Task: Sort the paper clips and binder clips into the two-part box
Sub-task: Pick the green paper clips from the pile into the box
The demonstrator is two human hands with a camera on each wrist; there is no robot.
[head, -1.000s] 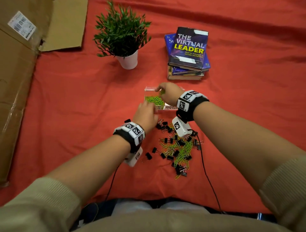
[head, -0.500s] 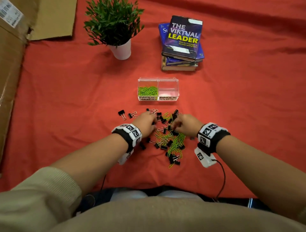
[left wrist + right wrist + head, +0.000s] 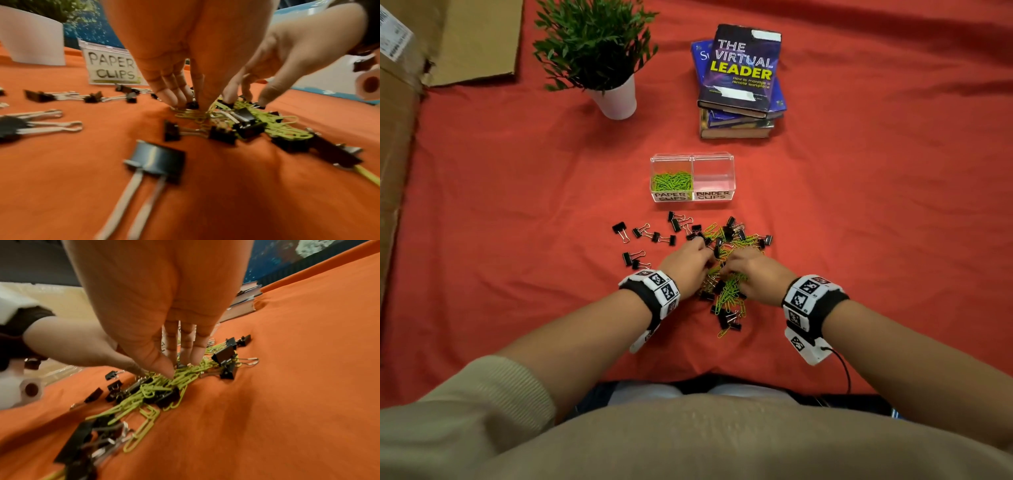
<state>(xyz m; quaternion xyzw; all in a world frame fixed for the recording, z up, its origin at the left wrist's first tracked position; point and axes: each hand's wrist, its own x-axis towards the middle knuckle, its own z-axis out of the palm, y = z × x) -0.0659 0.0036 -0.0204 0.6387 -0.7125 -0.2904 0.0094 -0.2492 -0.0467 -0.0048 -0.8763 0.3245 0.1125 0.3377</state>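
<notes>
A clear two-part box [image 3: 727,161] stands on the red cloth. Its left part, labelled PAPER CLIPS [image 3: 113,68], holds green paper clips [image 3: 672,181]. Its right part, labelled BINDER CLIPS [image 3: 713,195], holds nothing. In front lies a mixed pile of green paper clips and black binder clips [image 3: 729,291]. My left hand [image 3: 686,263] [image 3: 191,102] points straight fingers and thumb down into the pile's left edge; they meet around small clips, and a hold is unclear. My right hand [image 3: 751,270] [image 3: 176,366] has thumb and straight fingertips pressed on green paper clips [image 3: 185,374], slightly apart.
Loose binder clips [image 3: 640,234] are scattered left of the pile. A potted plant [image 3: 616,101] and a stack of books [image 3: 739,78] stand beyond the box. Cardboard [image 3: 397,144] lies along the left edge. A cable [image 3: 844,371] trails from my right wrist.
A second ago my right hand was over the box and my left hand beside it. Both have pulled back to the pile and set their fingertips into it.
</notes>
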